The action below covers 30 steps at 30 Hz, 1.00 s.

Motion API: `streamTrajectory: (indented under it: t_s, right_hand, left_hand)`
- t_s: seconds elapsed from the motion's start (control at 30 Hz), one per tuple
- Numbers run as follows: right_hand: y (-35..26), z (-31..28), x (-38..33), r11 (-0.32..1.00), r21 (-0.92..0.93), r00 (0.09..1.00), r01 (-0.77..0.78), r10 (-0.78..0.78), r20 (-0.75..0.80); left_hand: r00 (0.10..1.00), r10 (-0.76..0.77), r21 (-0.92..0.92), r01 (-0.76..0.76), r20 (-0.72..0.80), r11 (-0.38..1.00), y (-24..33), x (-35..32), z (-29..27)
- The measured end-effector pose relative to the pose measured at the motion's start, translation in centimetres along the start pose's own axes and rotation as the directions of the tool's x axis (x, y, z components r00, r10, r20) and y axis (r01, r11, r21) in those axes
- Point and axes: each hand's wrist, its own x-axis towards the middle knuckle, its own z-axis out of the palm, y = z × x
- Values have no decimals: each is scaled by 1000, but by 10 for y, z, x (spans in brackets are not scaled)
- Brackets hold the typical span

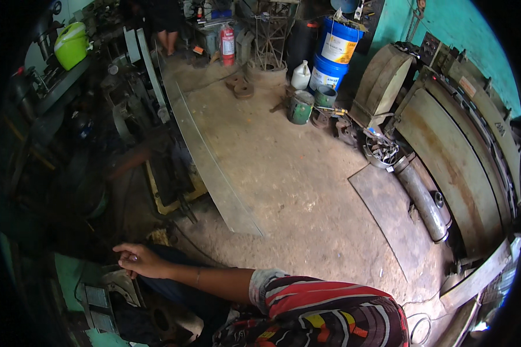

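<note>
Stained concrete workshop floor point(283, 173), red fire extinguisher point(227, 46) at its far end.
Right hand point(139, 261), fingers loosely curled, is just beside a metal machine part point(120, 280) at lower left; whether it grips anything, I cannot tell.

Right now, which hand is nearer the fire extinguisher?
Right, the only one visible: right hand at lower left, far from the extinguisher at top. Left hand out of view; can't compare.

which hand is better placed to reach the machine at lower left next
Probably the right hand: it is near the machine, its fingers loosely curled and nothing clearly held. The left hand is out of view.
</note>
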Motion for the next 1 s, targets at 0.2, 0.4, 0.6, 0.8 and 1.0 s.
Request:
streamTrajectory:
  t_s: [0.2,0.4,0.6,0.8,1.0]
  right_hand:
    - [-3,-6,5,1000,-17,1000,-26,26,-6]
    - [-12,-14,5,997,12,997,-70,70,-23]
    - [-7,-9,1,994,-33,995,-101,101,-20]
    - [-21,-17,-5,991,-19,992,-129,129,-12]
    - [-22,-11,-5,992,-36,992,-122,123,11]
  left_hand:
    - [1000,15,-4,-15,-6,1000,27,15,7]
    - [999,29,-10,-30,-18,1000,39,27,1]
    - [997,-16,7,16,-80,1000,11,20,-55]
    - [986,-146,15,147,-79,989,-19,-4,-117]
    - [967,-248,27,250,-48,968,-26,-13,-136]
